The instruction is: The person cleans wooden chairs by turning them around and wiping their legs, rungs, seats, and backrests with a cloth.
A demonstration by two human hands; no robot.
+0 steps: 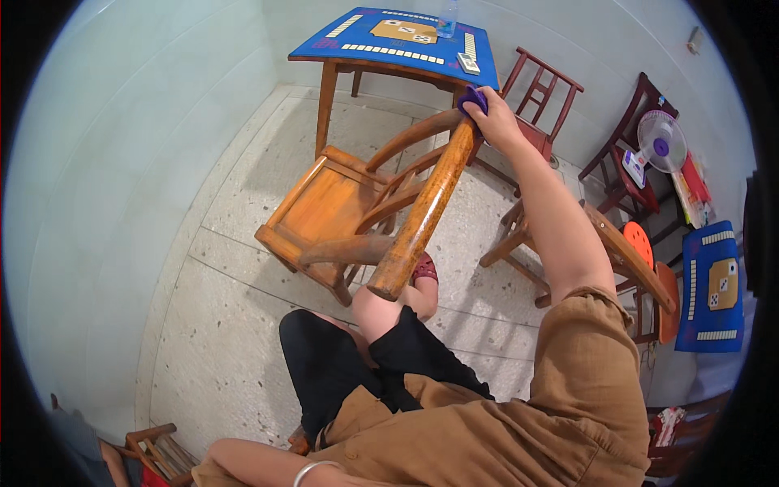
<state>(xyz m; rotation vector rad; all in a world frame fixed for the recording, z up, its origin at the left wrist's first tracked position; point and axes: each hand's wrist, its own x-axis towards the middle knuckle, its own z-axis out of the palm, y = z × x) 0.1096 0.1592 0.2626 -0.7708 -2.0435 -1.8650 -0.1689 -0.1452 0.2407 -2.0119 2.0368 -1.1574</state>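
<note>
Pinched in my right hand [497, 120] is a bunched purple cloth [471, 101]. The hand presses it against the far end of the thick, glossy top rail [430, 203] of a wooden chair [329, 199]. This chair faces away from me, its square seat beyond the curved back slats. Of my left arm, the forearm and a pale bracelet [312, 469] show along the lower edge. My left hand lies mostly out of sight there, with its fingers hidden.
A table [324, 53] with a blue mat, tiles and a plastic bottle [447, 18] stands beyond the chair. On the right are dark red chairs [540, 93], a fan [661, 142], another wooden chair [625, 247] and a second blue-topped table [704, 316]. Another person's arm [114, 463] shows lower left.
</note>
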